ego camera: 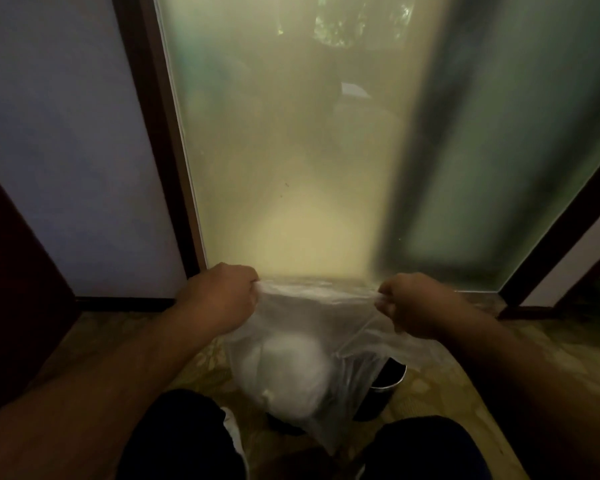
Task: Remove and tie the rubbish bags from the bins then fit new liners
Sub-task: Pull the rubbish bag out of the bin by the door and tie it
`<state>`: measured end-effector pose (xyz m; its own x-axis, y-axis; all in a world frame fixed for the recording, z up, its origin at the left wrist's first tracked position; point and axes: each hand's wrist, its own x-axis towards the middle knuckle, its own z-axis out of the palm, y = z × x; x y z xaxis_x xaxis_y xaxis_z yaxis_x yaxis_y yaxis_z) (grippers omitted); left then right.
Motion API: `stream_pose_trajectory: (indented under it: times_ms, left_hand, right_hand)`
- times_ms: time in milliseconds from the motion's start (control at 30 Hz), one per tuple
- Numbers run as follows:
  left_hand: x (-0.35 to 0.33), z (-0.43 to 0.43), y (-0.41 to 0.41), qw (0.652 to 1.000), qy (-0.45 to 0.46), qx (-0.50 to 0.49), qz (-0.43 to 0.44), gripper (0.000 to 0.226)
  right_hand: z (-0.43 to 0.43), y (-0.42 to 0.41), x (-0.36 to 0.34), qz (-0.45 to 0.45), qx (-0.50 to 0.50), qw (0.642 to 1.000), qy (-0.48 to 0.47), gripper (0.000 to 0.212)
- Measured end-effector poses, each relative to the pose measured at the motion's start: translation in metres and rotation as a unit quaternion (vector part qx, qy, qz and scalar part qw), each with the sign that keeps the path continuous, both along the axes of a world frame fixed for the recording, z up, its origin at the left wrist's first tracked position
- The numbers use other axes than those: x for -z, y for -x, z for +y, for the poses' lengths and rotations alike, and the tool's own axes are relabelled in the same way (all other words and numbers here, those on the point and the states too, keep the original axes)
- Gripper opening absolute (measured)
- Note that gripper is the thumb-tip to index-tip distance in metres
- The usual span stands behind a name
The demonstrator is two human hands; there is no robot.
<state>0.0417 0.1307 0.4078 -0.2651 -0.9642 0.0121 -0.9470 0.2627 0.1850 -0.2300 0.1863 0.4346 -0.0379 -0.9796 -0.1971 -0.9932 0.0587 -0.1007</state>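
Observation:
A clear plastic rubbish bag (pixel 312 327) hangs between my two hands, its top edge stretched taut. White crumpled rubbish (pixel 291 372) bulges in its lower part. My left hand (pixel 222 296) grips the bag's left top corner in a fist. My right hand (pixel 413 303) grips the right top corner the same way. Behind and below the bag stands a small dark bin (pixel 387 386) with a metal rim, partly hidden by the plastic.
A frosted glass door (pixel 291 150) in a dark wooden frame (pixel 160 133) rises right ahead. A pale wall (pixel 66 150) is to the left. My knees in dark trousers (pixel 181 441) are at the bottom, over a patterned floor (pixel 465 375).

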Motion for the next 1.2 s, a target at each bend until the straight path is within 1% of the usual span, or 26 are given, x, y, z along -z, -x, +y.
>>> stream_pose_trajectory:
  times_ms: [67,100,200,267,300,333,367,433,467,500,533,567,633,667,733,800,833,900,967,1000,1033,1067,1100,1133,1200]
  left_hand:
    - [0.006,0.001,-0.005,1.000,-0.030,0.001,-0.007,0.025]
    - [0.010,0.000,-0.007,0.999,-0.050,-0.002,0.017,0.026]
    - [0.014,-0.001,-0.010,0.978,-0.129,-0.040,0.156,0.028]
    - [0.011,0.003,-0.010,0.954,-0.156,-0.067,0.246,0.029]
    - [0.009,0.006,-0.008,0.936,-0.174,-0.082,0.293,0.028]
    - [0.008,0.009,-0.007,0.911,-0.197,-0.100,0.348,0.028]
    - [0.007,0.011,-0.006,0.876,-0.225,-0.122,0.410,0.027]
    - [0.007,0.014,-0.004,0.783,-0.290,-0.153,0.528,0.026]
    - [0.006,0.015,-0.003,0.743,-0.319,-0.154,0.568,0.026]
    - [0.005,0.015,-0.003,0.713,-0.337,-0.148,0.597,0.027]
    - [0.002,0.016,-0.003,0.692,-0.347,-0.139,0.617,0.028]
    - [-0.002,0.018,-0.003,0.682,-0.353,-0.124,0.629,0.028]
    - [-0.011,0.025,-0.005,0.674,-0.359,-0.091,0.639,0.027]
    - [-0.015,0.027,-0.006,0.669,-0.361,-0.074,0.645,0.027]
    - [-0.021,0.029,-0.011,0.656,-0.365,-0.046,0.659,0.036]
    - [-0.027,0.027,-0.016,0.654,-0.365,-0.028,0.661,0.047]
    - [-0.028,0.027,-0.019,0.650,-0.372,-0.015,0.663,0.051]
    - [-0.030,0.027,-0.026,0.639,-0.383,0.016,0.667,0.054]
    - [-0.034,0.028,-0.029,0.645,-0.374,0.030,0.666,0.056]
    - [-0.035,0.029,-0.028,0.658,-0.361,0.028,0.660,0.059]
    - [-0.039,0.031,-0.025,0.681,-0.340,0.017,0.649,0.058]
    - [-0.041,0.033,-0.022,0.709,-0.308,0.003,0.634,0.054]
    - [-0.044,0.035,-0.017,0.738,-0.272,-0.013,0.617,0.045]
    - [-0.046,0.036,-0.013,0.765,-0.233,-0.026,0.600,0.035]
    - [-0.048,0.038,-0.007,0.805,-0.159,-0.047,0.570,0.020]
  right_hand:
    - [-0.003,0.000,0.005,-0.024,0.019,1.000,0.000,0.023]
    - [-0.004,0.000,0.007,-0.049,0.033,0.998,0.000,0.023]
    - [-0.005,0.002,0.008,-0.181,0.081,0.980,-0.012,0.025]
    - [0.000,0.002,0.008,-0.274,0.115,0.955,-0.015,0.024]
    - [0.002,0.002,0.007,-0.319,0.133,0.938,-0.021,0.023]
    - [0.005,0.002,0.007,-0.361,0.148,0.920,-0.027,0.023]
    - [0.007,0.002,0.009,-0.396,0.161,0.903,-0.030,0.023]
    - [0.008,0.002,0.012,-0.458,0.187,0.869,-0.025,0.025]
    - [0.009,0.002,0.012,-0.497,0.197,0.845,-0.027,0.027]
    - [0.010,0.002,0.011,-0.535,0.204,0.819,-0.034,0.028]
    - [0.011,0.002,0.009,-0.576,0.207,0.790,-0.041,0.029]
    - [0.014,0.001,0.006,-0.614,0.207,0.760,-0.049,0.029]
    - [0.020,-0.002,-0.001,-0.673,0.198,0.710,-0.066,0.026]
    - [0.022,-0.003,-0.005,-0.688,0.187,0.698,-0.070,0.025]
    - [0.024,-0.003,-0.008,-0.700,0.166,0.691,-0.069,0.023]
    - [0.024,-0.003,-0.011,-0.710,0.147,0.686,-0.057,0.024]
    - [0.025,-0.003,-0.012,-0.710,0.137,0.689,-0.051,0.027]
    - [0.027,0.000,-0.015,-0.707,0.113,0.696,-0.049,0.039]
    - [0.030,0.002,-0.018,-0.707,0.085,0.700,-0.055,0.047]
    - [0.031,0.004,-0.019,-0.714,0.068,0.694,-0.063,0.051]
    - [0.031,0.005,-0.019,-0.721,0.051,0.687,-0.072,0.055]
    - [0.032,0.005,-0.021,-0.724,0.031,0.685,-0.074,0.057]
    - [0.033,0.002,-0.023,-0.718,0.009,0.693,-0.067,0.055]
    - [0.033,-0.001,-0.025,-0.702,-0.011,0.711,-0.049,0.052]
    - [0.035,-0.012,-0.031,-0.642,-0.008,0.767,0.018,0.043]
